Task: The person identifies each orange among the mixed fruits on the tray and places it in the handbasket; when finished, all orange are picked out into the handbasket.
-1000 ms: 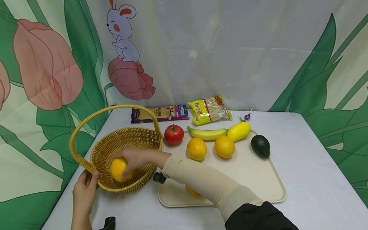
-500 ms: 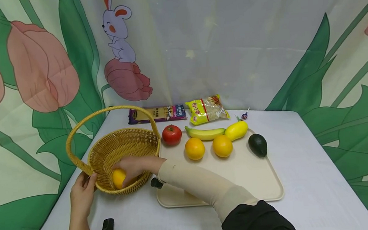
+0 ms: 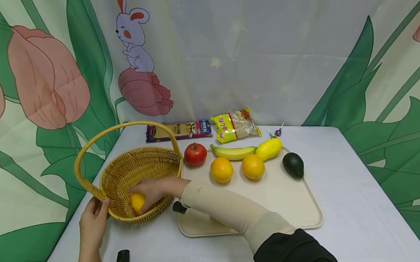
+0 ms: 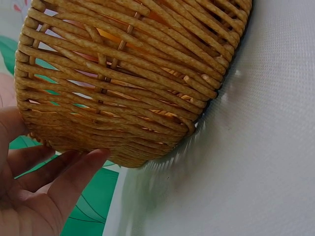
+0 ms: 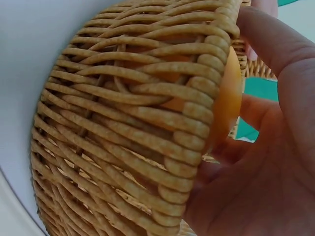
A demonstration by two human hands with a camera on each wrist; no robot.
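A yellow wicker basket (image 3: 151, 161) with a tall looped handle stands at the left of the table. My left hand (image 3: 93, 224) holds its near-left rim, thumb on top; in the left wrist view the fingers (image 4: 74, 177) lie against the weave. Reaching down into the basket, my right hand (image 3: 152, 192) grips an orange (image 3: 137, 202) from above and the right. The right wrist view shows that orange (image 5: 227, 103) behind the basket rim, with the thumb and fingers around it. The orange's underside is hidden by the basket wall.
Right of the basket, a beige tray (image 3: 271, 203) bears two oranges (image 3: 222, 170), a red apple (image 3: 195, 154), a banana (image 3: 232, 152), a yellow oval fruit (image 3: 269, 149) and a dark green avocado (image 3: 293, 165). Two food packets (image 3: 236, 125) and a lollipop (image 3: 278, 132) lie behind.
My right hand has lowered the orange deeper into the basket. The left hand keeps its hold on the rim. A yellow-orange patch below the right forearm is now hidden.
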